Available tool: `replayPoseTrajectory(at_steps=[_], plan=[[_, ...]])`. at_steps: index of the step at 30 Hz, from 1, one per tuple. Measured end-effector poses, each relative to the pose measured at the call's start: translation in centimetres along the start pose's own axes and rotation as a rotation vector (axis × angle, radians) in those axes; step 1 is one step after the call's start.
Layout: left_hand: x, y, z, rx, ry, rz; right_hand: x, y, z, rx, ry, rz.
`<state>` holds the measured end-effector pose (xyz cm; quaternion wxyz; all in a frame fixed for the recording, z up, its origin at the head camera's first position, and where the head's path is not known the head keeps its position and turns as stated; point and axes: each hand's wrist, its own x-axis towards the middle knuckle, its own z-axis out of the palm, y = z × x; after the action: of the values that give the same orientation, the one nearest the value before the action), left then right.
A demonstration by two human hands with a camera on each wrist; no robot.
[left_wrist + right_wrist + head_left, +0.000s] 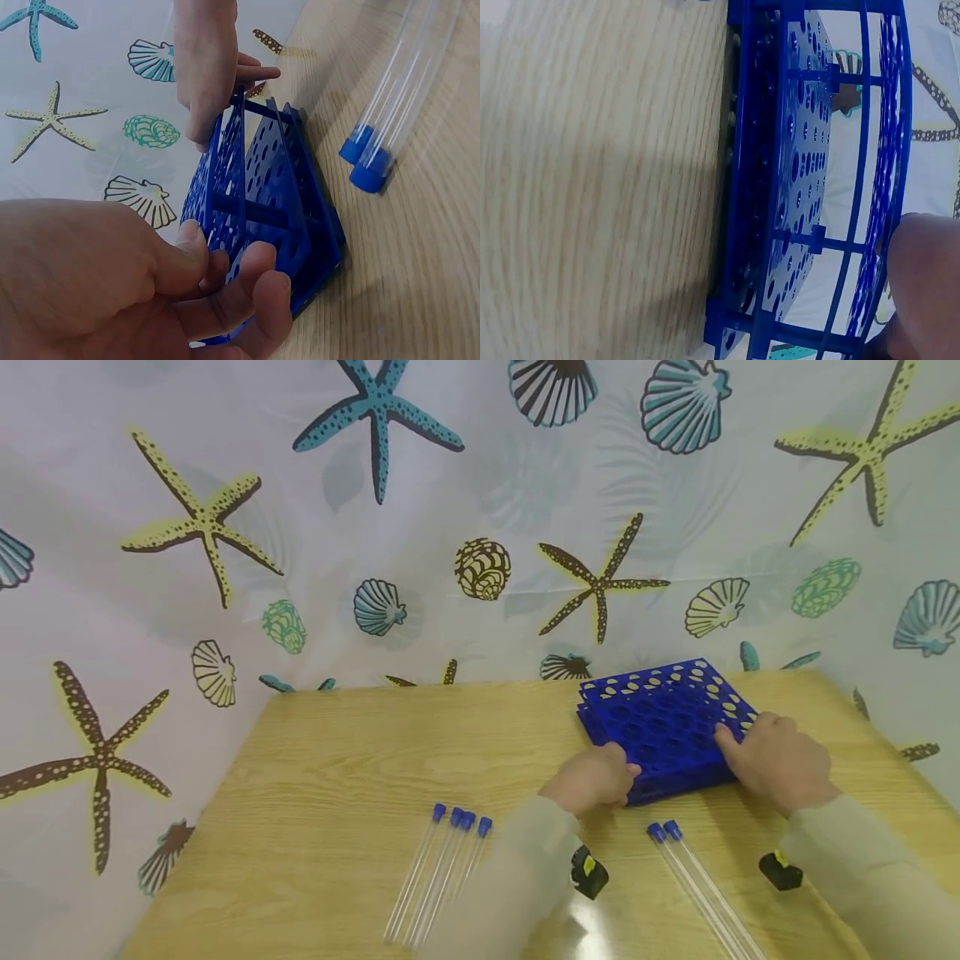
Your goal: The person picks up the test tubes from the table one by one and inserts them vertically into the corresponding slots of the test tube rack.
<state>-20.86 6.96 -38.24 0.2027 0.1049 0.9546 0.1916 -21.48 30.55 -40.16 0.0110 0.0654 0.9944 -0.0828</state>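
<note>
A blue plastic test tube rack (660, 727) with rows of round holes stands toward the back right of the table. My left hand (595, 777) grips its near left corner; in the left wrist view the thumb and index finger pinch the upper tier's edge, with the other fingers curled below. On the right side my right hand (783, 764) holds the rack, its thumb over the top edge. In the right wrist view only part of that hand (928, 277) shows at the upper tier. Open gaps separate the tiers of the rack (806, 150).
Two clear test tubes (705, 885) with blue caps lie between my forearms. Several more capped tubes (435, 877) lie left of my left sleeve. A patterned cloth (450, 510) hangs behind the wooden table (337, 752). Small black wrist pieces (590, 872) sit under the sleeves.
</note>
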Motion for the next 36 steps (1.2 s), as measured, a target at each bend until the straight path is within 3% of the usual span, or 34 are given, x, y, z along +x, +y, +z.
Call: replayPoseTrajectory(at_steps=[8,16,22,31,36], plan=[[-0.9,-2.1,-1.4,-0.108,-0.066,0.002,-0.5,-0.8,0.1,-0.005,-0.054,-0.071],[-0.5,-3.8,-2.4,-0.208,-0.054,0.018,-0.6,-1.5,-0.3,-0.022,0.011,-0.181],[-0.5,-4.9,-2.7,-0.178,-0.058,0.017,-0.8,-1.3,0.2,-0.036,0.114,-0.279],[-0.7,-6.5,-3.0,-0.279,-0.055,0.019,-1.1,-1.9,0.4,-0.033,0.153,-0.350],[-0.9,-7.3,-3.5,-0.294,-0.066,0.036,-1.2,-2.3,0.3,-0.023,0.121,-0.363]])
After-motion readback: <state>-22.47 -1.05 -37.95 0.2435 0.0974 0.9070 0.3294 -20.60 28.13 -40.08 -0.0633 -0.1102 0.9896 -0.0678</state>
